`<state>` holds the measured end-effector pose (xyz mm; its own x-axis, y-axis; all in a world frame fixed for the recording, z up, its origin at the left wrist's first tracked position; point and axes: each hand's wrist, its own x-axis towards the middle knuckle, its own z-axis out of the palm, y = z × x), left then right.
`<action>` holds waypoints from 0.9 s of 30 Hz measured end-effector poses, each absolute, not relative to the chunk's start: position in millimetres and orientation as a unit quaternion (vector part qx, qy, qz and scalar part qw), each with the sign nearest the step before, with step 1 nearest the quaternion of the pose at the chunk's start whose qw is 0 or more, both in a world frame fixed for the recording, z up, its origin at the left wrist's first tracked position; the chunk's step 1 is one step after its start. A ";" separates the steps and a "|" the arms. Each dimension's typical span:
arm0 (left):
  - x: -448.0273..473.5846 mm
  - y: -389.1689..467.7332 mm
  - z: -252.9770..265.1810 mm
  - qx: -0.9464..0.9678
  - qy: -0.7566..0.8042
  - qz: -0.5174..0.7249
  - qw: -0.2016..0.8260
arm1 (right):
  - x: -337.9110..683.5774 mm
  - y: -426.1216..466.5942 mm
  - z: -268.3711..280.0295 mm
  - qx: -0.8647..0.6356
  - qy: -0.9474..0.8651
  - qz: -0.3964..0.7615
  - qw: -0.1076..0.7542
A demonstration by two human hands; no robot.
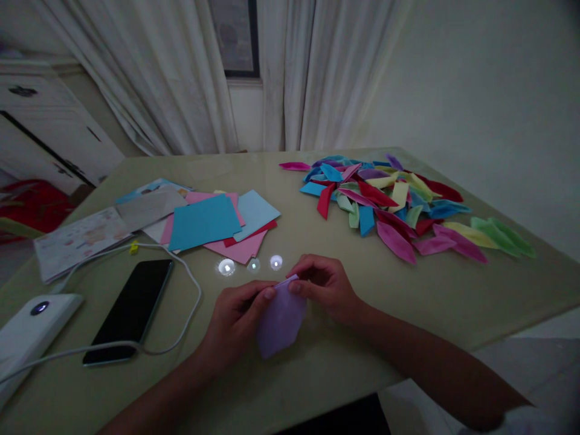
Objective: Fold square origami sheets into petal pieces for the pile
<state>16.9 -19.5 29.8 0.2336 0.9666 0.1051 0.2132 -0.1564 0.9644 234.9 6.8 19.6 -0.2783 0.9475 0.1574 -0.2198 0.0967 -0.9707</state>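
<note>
The lilac paper (pixel 281 323) is up in the air over the table (pixel 326 368), to the right of the black smartphone (pixel 131 308), with both hands on it. The left hand (pixel 240 314) pinches its upper edge on the side nearer the smartphone, thumb in front; the right hand (pixel 326 287) pinches the same edge farther from the smartphone, its grip equally narrow, thumb and fingers closed on the paper. With the two thumbs so near each other — probably to steady the edge and press it flat — the lower part hangs free towards the person.

Beyond the smartphone, the teal square sheet (pixel 203 222) lies over pink ones, with a light blue sheet (pixel 257 212) just beside; loosely fanned like this, they seem set for easy picking. Well apart from the smartphone, far to its right, a heap of folded paper pieces (pixel 376 196) spreads across the table, likely kept there so the space before the person stays free for handling. Left of the smartphone lies a white device (pixel 45 323), perhaps a power bank; a white cable (pixel 200 293) loops around the smartphone and crosses its near end.
</note>
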 end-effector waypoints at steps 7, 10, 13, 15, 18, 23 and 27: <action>19.0 -23.2 24.8 0.595 0.458 0.412 0.516 | 237.4 7.4 19.7 -0.363 -0.555 0.555 0.502; 19.9 -24.4 24.2 0.596 0.461 0.414 0.510 | 238.5 6.5 22.9 -0.349 -0.559 0.560 0.502; 20.5 -25.1 24.6 0.587 0.459 0.412 0.525 | 239.9 4.7 25.8 -0.324 -0.558 0.586 0.490; 21.3 -25.5 25.0 0.567 0.441 0.412 0.561 | 240.7 4.0 26.0 -0.319 -0.557 0.594 0.485; 22.5 -25.9 25.2 0.540 0.412 0.410 0.608 | 241.4 4.4 23.7 -0.320 -0.571 0.575 0.491; 21.2 -22.7 24.8 0.558 0.395 0.418 0.598 | 240.8 3.9 18.9 -0.324 -0.592 0.551 0.490; 21.5 -19.0 24.1 0.556 0.396 0.411 0.604 | 240.4 1.7 18.0 -0.325 -0.609 0.535 0.486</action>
